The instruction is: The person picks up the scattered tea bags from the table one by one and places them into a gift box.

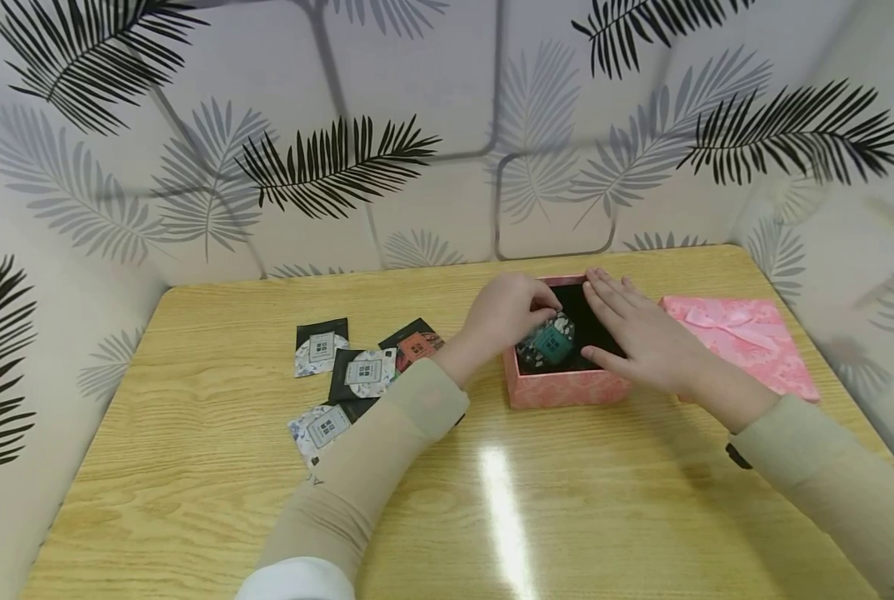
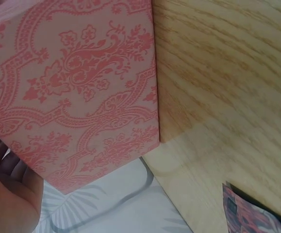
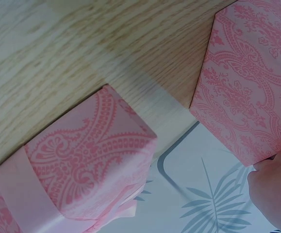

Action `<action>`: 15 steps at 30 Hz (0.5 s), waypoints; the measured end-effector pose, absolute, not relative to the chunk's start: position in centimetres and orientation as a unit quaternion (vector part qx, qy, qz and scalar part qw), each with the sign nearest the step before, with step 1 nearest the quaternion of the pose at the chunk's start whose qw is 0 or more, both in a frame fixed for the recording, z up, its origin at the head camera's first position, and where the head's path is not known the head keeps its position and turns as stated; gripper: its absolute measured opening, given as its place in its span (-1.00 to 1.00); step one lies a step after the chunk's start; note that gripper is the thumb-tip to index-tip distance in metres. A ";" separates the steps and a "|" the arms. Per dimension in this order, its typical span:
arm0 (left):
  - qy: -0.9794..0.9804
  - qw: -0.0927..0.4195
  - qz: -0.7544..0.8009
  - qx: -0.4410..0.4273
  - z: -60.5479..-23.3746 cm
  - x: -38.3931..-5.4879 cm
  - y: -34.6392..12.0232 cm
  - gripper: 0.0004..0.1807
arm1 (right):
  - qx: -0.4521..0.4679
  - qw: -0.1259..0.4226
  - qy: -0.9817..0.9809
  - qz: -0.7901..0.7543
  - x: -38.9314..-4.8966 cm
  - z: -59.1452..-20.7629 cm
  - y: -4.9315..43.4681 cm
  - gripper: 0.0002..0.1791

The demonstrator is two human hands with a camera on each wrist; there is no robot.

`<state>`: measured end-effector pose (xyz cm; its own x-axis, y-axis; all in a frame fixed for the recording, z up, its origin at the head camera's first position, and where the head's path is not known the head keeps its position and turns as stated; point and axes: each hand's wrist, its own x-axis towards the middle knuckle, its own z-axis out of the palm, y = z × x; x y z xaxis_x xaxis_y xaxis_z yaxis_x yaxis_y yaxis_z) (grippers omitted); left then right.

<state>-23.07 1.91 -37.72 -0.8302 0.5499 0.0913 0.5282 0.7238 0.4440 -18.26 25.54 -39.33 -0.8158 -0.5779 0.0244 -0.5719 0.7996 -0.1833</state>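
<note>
Pink box [image 1: 566,392] on bench [image 1: 222,517]; teal-labelled sachet [image 1: 554,343] inside, toward eight o'clock. Left hand's [image 1: 502,312] grip pinches sachet. Right hand [image 1: 645,337] lies across box's three o'clock side, fingers straight; bowed lid [image 1: 765,358] farther out.

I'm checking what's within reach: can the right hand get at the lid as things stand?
Probably yes: the lid lies beside the box, close to the right hand, which appears to grip nothing, and nothing visible blocks the way.
</note>
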 end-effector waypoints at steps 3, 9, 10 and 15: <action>0.928 0.024 0.222 0.297 -38.0 -23.2 2.0 -0.82 | -0.303 0.018 0.948 -0.091 -18.3 -39.4 25.6 -0.02; 0.928 0.022 0.220 0.299 -38.3 -23.3 2.0 -0.81 | -0.305 0.016 0.948 -0.091 -18.3 -39.5 25.6 -0.02; 0.929 0.022 0.219 0.299 -38.3 -23.3 2.0 -0.80 | -0.305 0.015 0.948 -0.091 -18.3 -39.5 25.6 -0.02; 0.932 0.020 0.211 0.293 -38.2 -23.4 1.9 -0.77 | -0.303 0.013 0.949 -0.089 -18.3 -39.6 25.6 -0.03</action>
<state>-23.35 1.89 -38.18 -0.8271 0.5553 0.0869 0.5385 0.7386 0.4056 -18.32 25.60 -39.55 -0.8156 -0.5778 0.0299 -0.5733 0.8001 -0.1763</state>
